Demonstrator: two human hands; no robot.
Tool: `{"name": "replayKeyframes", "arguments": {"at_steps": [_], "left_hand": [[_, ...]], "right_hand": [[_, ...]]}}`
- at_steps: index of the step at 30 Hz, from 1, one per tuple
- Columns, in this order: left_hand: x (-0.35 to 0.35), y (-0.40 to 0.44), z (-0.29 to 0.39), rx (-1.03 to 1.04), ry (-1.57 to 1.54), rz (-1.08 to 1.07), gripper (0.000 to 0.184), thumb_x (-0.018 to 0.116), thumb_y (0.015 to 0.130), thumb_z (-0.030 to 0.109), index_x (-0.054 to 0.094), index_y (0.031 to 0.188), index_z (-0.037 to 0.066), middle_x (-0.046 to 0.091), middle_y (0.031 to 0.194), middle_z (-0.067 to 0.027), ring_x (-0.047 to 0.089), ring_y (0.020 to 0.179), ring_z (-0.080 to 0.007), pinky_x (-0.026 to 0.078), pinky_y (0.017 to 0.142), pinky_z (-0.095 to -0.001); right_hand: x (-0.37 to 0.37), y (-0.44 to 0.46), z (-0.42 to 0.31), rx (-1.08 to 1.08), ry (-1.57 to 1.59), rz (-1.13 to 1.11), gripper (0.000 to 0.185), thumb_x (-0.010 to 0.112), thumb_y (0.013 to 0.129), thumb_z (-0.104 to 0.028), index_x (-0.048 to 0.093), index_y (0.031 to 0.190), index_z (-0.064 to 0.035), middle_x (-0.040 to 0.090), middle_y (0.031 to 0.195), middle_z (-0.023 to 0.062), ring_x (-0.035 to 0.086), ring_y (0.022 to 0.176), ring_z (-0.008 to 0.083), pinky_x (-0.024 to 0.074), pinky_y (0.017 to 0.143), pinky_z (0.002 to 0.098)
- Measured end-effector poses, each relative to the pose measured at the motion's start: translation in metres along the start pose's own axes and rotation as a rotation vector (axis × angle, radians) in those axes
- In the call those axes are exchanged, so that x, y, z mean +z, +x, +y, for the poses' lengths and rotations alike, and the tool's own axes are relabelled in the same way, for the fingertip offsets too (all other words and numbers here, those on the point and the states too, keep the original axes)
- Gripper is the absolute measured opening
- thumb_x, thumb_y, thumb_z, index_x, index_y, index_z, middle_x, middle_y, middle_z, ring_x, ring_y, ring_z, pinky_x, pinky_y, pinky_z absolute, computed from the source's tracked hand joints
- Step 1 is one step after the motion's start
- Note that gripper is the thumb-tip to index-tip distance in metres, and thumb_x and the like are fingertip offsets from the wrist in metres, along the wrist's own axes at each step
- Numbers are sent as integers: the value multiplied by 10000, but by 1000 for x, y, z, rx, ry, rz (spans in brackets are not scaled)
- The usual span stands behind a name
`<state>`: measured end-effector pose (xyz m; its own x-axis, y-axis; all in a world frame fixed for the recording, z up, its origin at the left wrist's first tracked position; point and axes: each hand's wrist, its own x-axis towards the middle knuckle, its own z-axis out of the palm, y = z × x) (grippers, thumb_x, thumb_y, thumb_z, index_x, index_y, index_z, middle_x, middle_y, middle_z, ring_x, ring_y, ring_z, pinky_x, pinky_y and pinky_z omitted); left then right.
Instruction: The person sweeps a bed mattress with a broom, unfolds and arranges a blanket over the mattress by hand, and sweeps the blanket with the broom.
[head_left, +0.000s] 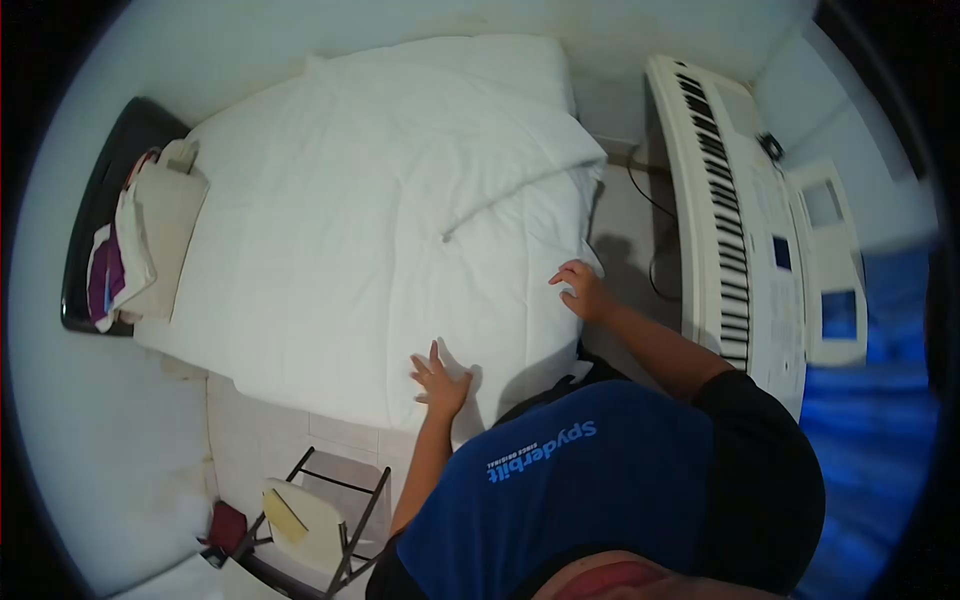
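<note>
A white comforter (310,220) is spread over the bed, with a fold running across its right part and its corner turned near the right edge. My left hand (440,385) is over the comforter's near side, fingers spread, holding nothing. My right hand (585,290) is at the comforter's right edge, its fingers bent and the thumb apart from them, with no cloth visibly gripped. Whether either hand presses on the cloth, I cannot tell.
A white keyboard piano (760,230) stands along the right, with a cable on the floor beside it. Folded cloths (160,220) lie by the dark headboard (85,270) at the left. A folding chair (310,520) stands at the lower left. Blue curtain (880,440) hangs at right.
</note>
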<state>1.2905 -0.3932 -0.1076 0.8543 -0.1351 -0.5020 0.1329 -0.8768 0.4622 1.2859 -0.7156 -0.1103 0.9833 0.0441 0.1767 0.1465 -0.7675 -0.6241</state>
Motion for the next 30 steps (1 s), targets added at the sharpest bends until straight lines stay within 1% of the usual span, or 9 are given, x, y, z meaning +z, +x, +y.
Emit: {"name": "replayKeyframes", "arguments": {"at_steps": [4, 6, 8, 9, 12, 19, 23, 27, 30], "left_hand": [[24, 32, 38, -269, -292, -8, 1020, 653, 601, 436, -54, 1298, 201, -196, 1278, -273, -185, 1142, -497, 8, 858, -653], [35, 33, 47, -416, -45, -15, 1114, 658, 552, 509, -118, 1288, 198, -256, 1260, -260, -252, 1110, -500, 11, 775, -708], [37, 36, 49, -437, -23, -11, 1144, 654, 538, 536, -133, 1283, 172, -265, 1251, -267, -269, 1105, -494, -11, 769, -708], [38, 36, 50, -446, 4, -32, 1175, 650, 524, 563, -147, 1279, 145, -275, 1242, -274, -285, 1099, -488, -33, 763, -708], [41, 45, 52, -518, 52, -75, 1193, 634, 509, 598, -152, 1277, 133, -275, 1242, -275, -287, 1101, -483, -48, 771, -700], [42, 56, 45, -620, 84, -147, 1190, 582, 497, 665, -130, 1284, 128, -265, 1247, -275, -290, 1107, -469, -81, 798, -673], [44, 62, 43, -629, 65, -154, 1179, 568, 499, 676, -108, 1290, 123, -259, 1253, -267, -292, 1109, -463, -91, 812, -660], [48, 53, 39, -607, 58, -155, 1178, 567, 495, 678, -100, 1292, 125, -259, 1259, -255, -295, 1111, -457, -100, 815, -654], [47, 59, 41, -612, 41, -129, 1179, 570, 490, 677, -100, 1293, 134, -259, 1264, -245, -296, 1114, -452, -109, 816, -651]], "right_hand": [[-20, 81, 5, 42, -181, -98, 281, 554, 667, -116, 541, 947, -130, 347, 1175, 123, 309, 1112, 291, 262, 894, 456], [-16, 110, 16, -19, -223, -82, 260, 551, 672, -131, 551, 932, -127, 302, 1217, 127, 249, 1149, 295, 220, 905, 486], [-14, 141, 27, -84, -331, -13, 223, 544, 682, -160, 573, 900, -120, 211, 1303, 134, 128, 1224, 302, 137, 929, 546], [-14, 157, 34, -109, -322, -17, 223, 544, 682, -160, 573, 900, -120, 211, 1303, 134, 128, 1224, 302, 137, 929, 546], [-13, 196, 55, -94, -398, -110, 159, 544, 673, -215, 599, 736, -81, 123, 1346, 122, 42, 1249, 293, 58, 928, 587], [29, 237, 87, -183, -388, -212, 234, 493, 668, -244, 593, 582, -51, 108, 1349, 132, 25, 1249, 295, 43, 933, 580], [39, 241, 95, -172, -382, -284, 245, 473, 658, -208, 592, 571, -13, 74, 1351, 153, 17, 1248, 310, 20, 932, 574], [43, 242, 96, -185, -459, -267, 281, 436, 662, -258, 615, 629, -42, 94, 1352, 128, 17, 1249, 295, 13, 940, 570], [50, 242, 97, -210, -442, -213, 258, 455, 656, -228, 603, 598, -25, 89, 1351, 141, 23, 1247, 306, 14, 935, 572]]}}
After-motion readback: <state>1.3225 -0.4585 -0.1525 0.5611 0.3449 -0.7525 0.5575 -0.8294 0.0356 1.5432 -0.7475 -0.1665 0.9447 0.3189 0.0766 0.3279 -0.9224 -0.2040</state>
